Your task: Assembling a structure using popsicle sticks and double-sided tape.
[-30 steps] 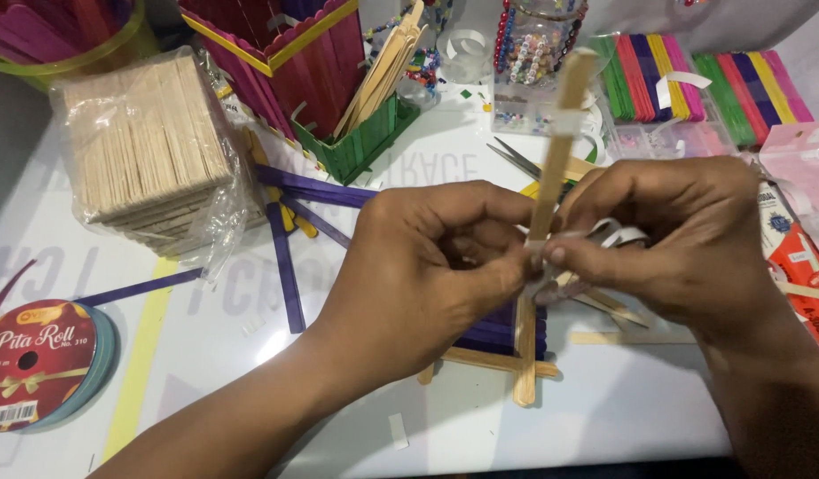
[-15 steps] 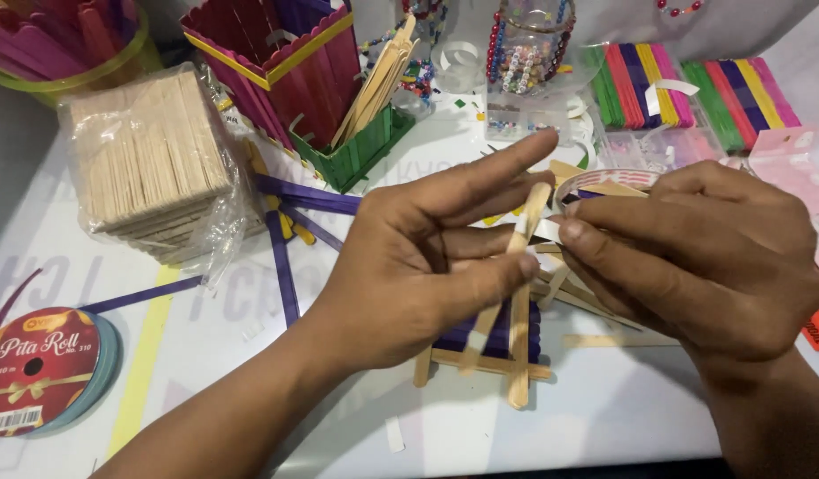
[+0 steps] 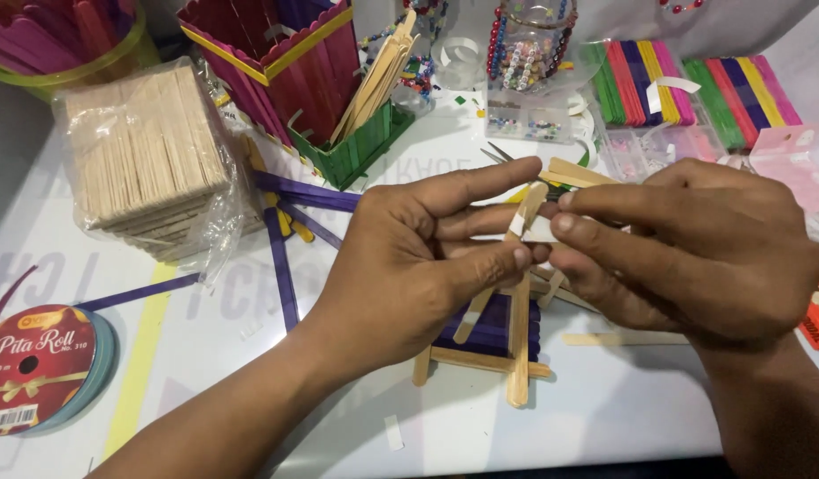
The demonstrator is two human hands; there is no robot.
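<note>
A plain wooden craft stick (image 3: 489, 297) is pinched between the thumb and fingers of the left hand (image 3: 409, 266), just above the small stick frame (image 3: 507, 350) lying on the white table (image 3: 604, 417). A strip of white tape (image 3: 535, 231) at the stick's upper end is gripped by the closed fingertips of the right hand (image 3: 693, 253), which touches the left. Left of the frame, a wrapped stack of plain sticks (image 3: 148, 160) is seen; beyond it, a green holder (image 3: 360, 146)
</note>
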